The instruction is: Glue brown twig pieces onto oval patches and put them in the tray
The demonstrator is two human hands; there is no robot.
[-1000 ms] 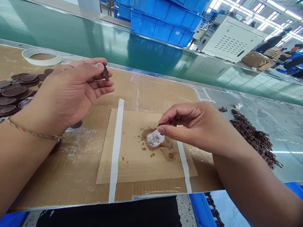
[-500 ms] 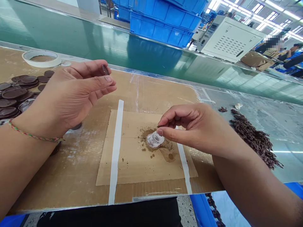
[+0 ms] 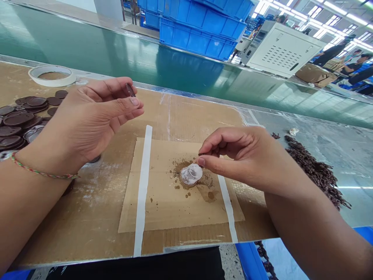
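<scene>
My left hand (image 3: 99,112) is raised at the left, closed in a pinch on a thin dark brown disc (image 3: 130,90) seen almost edge-on. My right hand (image 3: 241,155) pinches a small dark brown piece (image 3: 201,154) between thumb and forefinger; its shape is mostly hidden. Just below and left of those fingertips stands a small clear cup-like holder (image 3: 190,174) with whitish residue. It sits on a cardboard sheet (image 3: 166,210) spotted with brown stains. Beyond my left wrist lies a heap of similar brown oval discs (image 3: 17,118).
A roll of white tape (image 3: 52,80) lies at the back left. A pile of dark brown twisted pieces (image 3: 314,169) is on the right. White tape strips (image 3: 143,186) hold the cardboard. Behind runs a green conveyor belt (image 3: 116,54), with stacked blue crates (image 3: 198,37) past it.
My right hand has shifted slightly right, and its fingertips are now a little off the clear holder's rim. My left hand keeps the disc nearly still.
</scene>
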